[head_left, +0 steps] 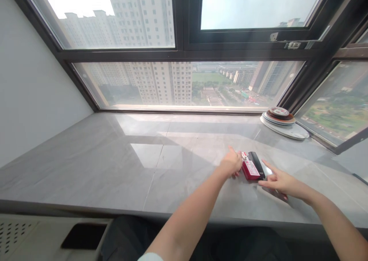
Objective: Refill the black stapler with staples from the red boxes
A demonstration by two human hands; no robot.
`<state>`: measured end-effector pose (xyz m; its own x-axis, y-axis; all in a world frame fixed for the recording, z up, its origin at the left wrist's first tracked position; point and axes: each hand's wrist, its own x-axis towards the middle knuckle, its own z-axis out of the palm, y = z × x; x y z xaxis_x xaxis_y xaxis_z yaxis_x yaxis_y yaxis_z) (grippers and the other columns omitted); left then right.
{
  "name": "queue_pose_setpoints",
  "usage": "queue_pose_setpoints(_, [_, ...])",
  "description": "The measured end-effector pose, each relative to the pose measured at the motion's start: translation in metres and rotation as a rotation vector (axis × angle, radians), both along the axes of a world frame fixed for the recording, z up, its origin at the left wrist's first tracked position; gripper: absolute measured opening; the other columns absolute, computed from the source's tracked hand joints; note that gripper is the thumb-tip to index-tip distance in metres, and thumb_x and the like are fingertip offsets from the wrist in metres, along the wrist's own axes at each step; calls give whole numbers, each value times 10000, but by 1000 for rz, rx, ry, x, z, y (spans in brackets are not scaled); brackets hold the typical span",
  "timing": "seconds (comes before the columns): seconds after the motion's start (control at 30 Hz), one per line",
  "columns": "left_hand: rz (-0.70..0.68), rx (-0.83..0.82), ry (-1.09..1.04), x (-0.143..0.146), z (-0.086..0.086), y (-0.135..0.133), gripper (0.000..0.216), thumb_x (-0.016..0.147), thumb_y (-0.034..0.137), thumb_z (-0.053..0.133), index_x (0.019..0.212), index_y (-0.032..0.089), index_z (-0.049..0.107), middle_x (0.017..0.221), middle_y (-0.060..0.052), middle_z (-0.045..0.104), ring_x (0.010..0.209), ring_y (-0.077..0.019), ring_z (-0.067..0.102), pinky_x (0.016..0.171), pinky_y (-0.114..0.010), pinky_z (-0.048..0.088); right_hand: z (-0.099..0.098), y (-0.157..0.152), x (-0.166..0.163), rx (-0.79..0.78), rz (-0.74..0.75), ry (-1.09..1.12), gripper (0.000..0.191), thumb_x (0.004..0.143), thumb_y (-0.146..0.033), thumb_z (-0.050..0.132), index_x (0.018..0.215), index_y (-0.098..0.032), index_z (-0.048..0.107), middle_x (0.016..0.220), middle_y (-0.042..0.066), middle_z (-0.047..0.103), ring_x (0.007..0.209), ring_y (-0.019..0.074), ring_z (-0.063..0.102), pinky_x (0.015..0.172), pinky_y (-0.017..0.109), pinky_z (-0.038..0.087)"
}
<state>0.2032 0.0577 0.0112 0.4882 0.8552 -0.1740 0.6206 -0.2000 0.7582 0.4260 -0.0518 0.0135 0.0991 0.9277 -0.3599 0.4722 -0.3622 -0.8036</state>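
Observation:
A small red box (249, 170) with a white printed label lies on the grey stone sill, right of its middle. Along the box's right side is a long black object (257, 164), shaped like a stapler. My left hand (230, 163) is at the box's left edge, index finger stretched forward and the other fingers partly hidden; it seems to touch the box. On the other side, my right hand (277, 181) has thumb and index finger spread wide, close to the black object's near end, with nothing held between them.
A stack of plates or round lids (278, 119) stands in the far right corner by the window. Dark window frames (184, 55) border the sill (86, 169) at the back, and a white wall (34, 80) rises on the left. Below the front edge is a perforated pale surface (17, 234).

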Motion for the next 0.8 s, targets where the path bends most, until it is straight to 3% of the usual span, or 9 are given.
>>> queue_pose_setpoints(0.1, [-7, 22, -38, -69, 2, -6, 578, 1073, 416, 309, 1598, 176, 339, 904, -74, 772, 652, -182, 721, 710, -310, 575, 18, -17, -15, 168, -128, -27, 1066, 760, -606, 802, 1633, -244, 309, 545, -95, 434, 439, 119, 363, 414, 247, 231])
queue_pose_setpoints(0.17, [49, 100, -48, -121, 2, -17, 501, 1072, 378, 307, 1505, 203, 489, 1042, -80, 770, 879, -197, 742, 851, -321, 568, 25, -23, -46, 275, -116, -10, 931, 831, -659, 709, 1609, -268, 377, 539, -93, 418, 461, 126, 372, 434, 254, 275])
queue_pose_setpoints(0.23, [105, 181, -49, -169, 0, -34, 457, 1072, 367, 315, 1418, 238, 585, 1239, -81, 729, 1166, -221, 674, 1031, -350, 507, 23, -21, -95, 333, 3, -3, 778, 914, -658, 603, 1565, -254, 466, 605, -46, 544, 546, 157, 508, 515, 281, 411])
queue_pose_setpoints(0.3, [156, 264, -20, -208, -5, -52, 433, 1067, 349, 339, 1375, 248, 626, 1385, -77, 663, 1351, -242, 557, 1158, -390, 416, 12, -13, -151, 378, 179, -67, 648, 965, -612, 542, 1522, -280, 532, 951, 53, 734, 908, 234, 684, 762, 343, 543])
queue_pose_setpoints(0.33, [165, 352, 48, -223, -9, -61, 430, 1071, 346, 341, 1390, 274, 620, 1441, -55, 631, 1394, -236, 522, 1186, -398, 391, 3, -7, -178, 414, 243, -138, 607, 983, -588, 509, 1528, -320, 523, 1214, 71, 723, 1144, 267, 656, 885, 377, 546])
queue_pose_setpoints(0.37, [172, 425, 127, -235, -13, -68, 434, 1074, 346, 346, 1425, 294, 596, 1510, -36, 580, 1445, -233, 473, 1216, -408, 359, -6, -2, -201, 450, 312, -233, 609, 1000, -565, 479, 1565, -336, 473, 1451, 66, 618, 1360, 285, 538, 1042, 419, 493])
queue_pose_setpoints(0.43, [165, 533, 286, -253, -24, -77, 468, 1078, 363, 357, 1519, 320, 506, 1621, -7, 459, 1530, -233, 364, 1254, -435, 308, -25, 8, -236, 473, 369, -481, 652, 1022, -550, 426, 1632, -330, 354, 1663, 38, 391, 1564, 303, 262, 1243, 514, 267])
queue_pose_setpoints(0.53, [140, 592, 404, -263, -38, -82, 533, 1084, 410, 358, 1610, 334, 369, 1700, 12, 307, 1590, -238, 235, 1283, -470, 252, -47, 17, -259, 454, 353, -736, 630, 1061, -540, 327, 1658, -345, 270, 1735, -11, 189, 1615, 296, 57, 1283, 567, 57])
queue_pose_setpoints(0.8, [145, 603, 410, -264, -45, -80, 549, 1093, 451, 328, 1629, 332, 332, 1714, 18, 256, 1598, -234, 209, 1291, -472, 236, -52, 14, -259, 446, 346, -821, 614, 1076, -554, 271, 1663, -383, 207, 1738, -54, 121, 1617, 277, 50, 1281, 567, 46])
